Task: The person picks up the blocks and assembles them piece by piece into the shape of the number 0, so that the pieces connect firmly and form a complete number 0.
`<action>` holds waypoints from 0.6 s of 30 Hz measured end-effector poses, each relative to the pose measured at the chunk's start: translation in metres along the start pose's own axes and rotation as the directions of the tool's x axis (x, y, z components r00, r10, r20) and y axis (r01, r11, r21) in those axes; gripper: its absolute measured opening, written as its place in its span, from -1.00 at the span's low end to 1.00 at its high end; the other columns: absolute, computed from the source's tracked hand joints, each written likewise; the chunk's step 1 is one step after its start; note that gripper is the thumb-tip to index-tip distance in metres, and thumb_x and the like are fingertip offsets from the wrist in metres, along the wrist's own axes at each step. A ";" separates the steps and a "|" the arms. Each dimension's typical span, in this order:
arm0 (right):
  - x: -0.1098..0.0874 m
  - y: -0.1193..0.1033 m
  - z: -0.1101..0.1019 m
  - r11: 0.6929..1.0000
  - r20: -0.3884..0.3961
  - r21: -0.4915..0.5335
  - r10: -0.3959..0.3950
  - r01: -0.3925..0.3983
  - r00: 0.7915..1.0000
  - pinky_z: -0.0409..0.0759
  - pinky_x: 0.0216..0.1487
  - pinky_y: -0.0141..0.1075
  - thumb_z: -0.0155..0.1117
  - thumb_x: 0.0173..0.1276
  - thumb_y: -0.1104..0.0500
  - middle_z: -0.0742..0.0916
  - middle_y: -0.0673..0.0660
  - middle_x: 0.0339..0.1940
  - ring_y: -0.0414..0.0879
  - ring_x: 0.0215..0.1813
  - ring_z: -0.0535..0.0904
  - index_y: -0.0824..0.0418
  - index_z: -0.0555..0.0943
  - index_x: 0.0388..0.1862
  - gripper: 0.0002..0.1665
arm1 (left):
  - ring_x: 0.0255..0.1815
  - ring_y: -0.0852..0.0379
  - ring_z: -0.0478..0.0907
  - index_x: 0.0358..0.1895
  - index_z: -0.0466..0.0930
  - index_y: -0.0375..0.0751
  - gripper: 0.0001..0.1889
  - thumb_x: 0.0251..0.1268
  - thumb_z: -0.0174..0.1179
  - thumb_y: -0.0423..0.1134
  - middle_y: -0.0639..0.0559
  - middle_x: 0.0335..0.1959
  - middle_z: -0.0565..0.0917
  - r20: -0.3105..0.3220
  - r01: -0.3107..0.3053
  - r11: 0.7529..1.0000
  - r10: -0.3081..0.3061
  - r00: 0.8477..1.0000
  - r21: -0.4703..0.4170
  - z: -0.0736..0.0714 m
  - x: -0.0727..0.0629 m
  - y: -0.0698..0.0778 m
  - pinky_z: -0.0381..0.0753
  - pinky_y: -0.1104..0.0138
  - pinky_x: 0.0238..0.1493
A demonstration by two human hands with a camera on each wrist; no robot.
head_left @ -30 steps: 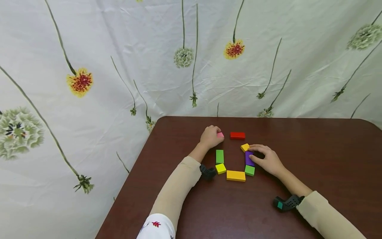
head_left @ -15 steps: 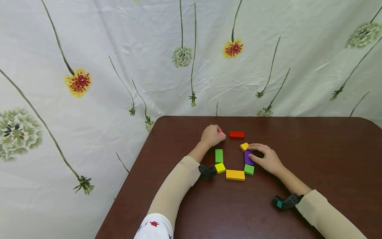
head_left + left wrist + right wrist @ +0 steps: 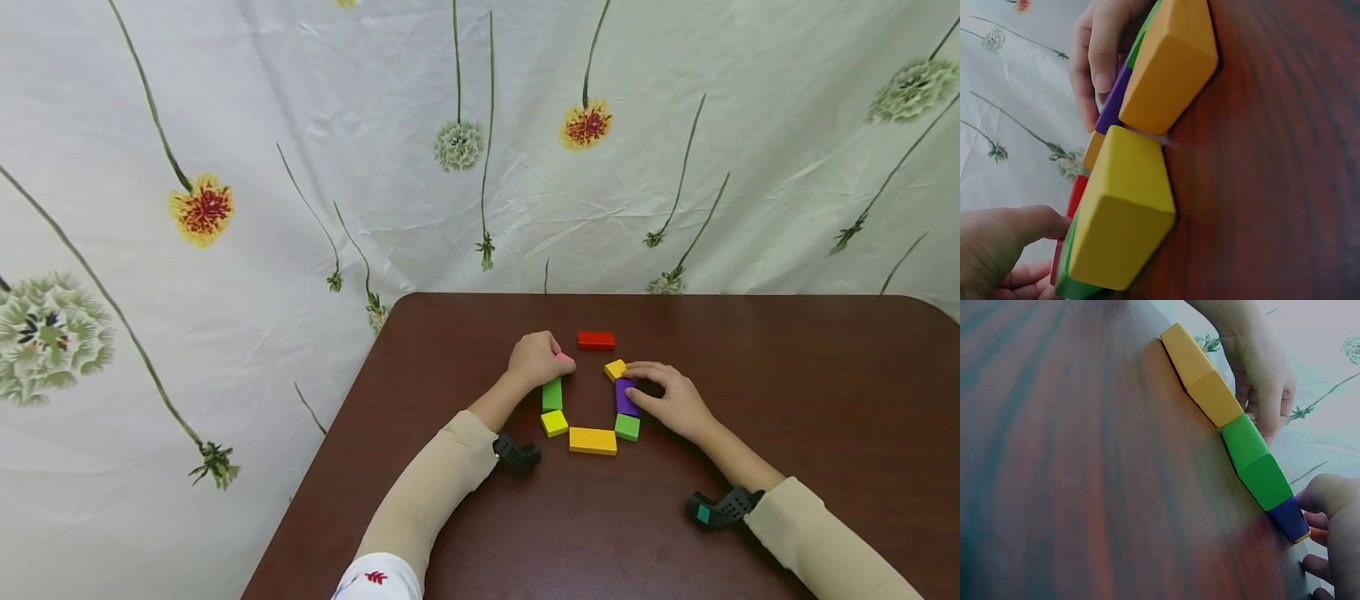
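Observation:
My left hand point(image 3: 534, 360) pinches a pink block point(image 3: 564, 358) at the far end of a long green block point(image 3: 552, 395); its palm side is hidden in the head view. My right hand point(image 3: 671, 402) rests by the opposite side, thumb on a purple block point(image 3: 626, 404) and fingertips at a small orange-yellow block point(image 3: 614, 369). A yellow block point(image 3: 555, 423), a long orange block point(image 3: 592, 441) and a small green block point(image 3: 627, 427) form the near side and corners. In the left wrist view the yellow block point(image 3: 1125, 206) looms in front of the left fingers.
Beyond the arrangement lies a red block point(image 3: 596, 340), apart from the others. Everything stands on a dark brown table point(image 3: 787, 400), whose far edge meets a flower-printed cloth point(image 3: 360, 125). A dark band point(image 3: 723, 507) sits at the right wrist, another band point(image 3: 517, 456) at the left.
The left hand has carried the pink block from beside the red block toward me, to the far end of the long green block. The right hand has stayed in place.

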State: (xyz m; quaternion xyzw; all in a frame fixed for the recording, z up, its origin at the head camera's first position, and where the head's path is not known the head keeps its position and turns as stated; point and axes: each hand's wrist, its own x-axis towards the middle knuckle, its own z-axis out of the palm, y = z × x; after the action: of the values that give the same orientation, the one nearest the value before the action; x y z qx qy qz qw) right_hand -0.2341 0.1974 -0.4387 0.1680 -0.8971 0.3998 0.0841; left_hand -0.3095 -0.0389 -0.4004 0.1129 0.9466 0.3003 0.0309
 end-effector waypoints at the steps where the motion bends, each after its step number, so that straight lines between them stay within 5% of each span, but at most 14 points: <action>1: 0.000 0.000 0.000 1.000 0.001 -0.001 0.001 -0.001 1.000 0.22 0.27 0.27 0.29 0.34 0.19 0.57 0.31 0.22 0.30 0.30 0.35 0.30 0.63 0.11 -0.61 | -0.43 0.12 0.45 -0.35 0.52 -0.15 -0.68 0.09 0.43 -0.04 0.07 -0.46 0.54 0.004 0.003 1.000 -0.003 1.000 0.009 0.000 -0.001 0.000 0.44 0.38 -0.44; 18: 0.000 -0.001 -0.001 1.000 0.003 -0.005 0.004 -0.004 1.000 0.22 0.26 0.27 0.29 0.35 0.19 0.57 0.31 0.23 0.29 0.30 0.35 0.29 0.63 0.11 -0.62 | -0.45 0.12 0.45 -0.35 0.50 -0.15 -0.66 0.09 0.41 0.00 0.05 -0.48 0.53 0.012 0.028 0.999 -0.029 1.000 0.034 0.002 -0.003 -0.004 0.43 0.39 -0.47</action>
State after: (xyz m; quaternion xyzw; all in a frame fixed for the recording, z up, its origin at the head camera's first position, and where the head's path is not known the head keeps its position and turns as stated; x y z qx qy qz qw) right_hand -0.2340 0.1973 -0.4372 0.1667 -0.8986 0.3974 0.0821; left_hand -0.3067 -0.0413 -0.4045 0.1018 0.9529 0.2830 0.0390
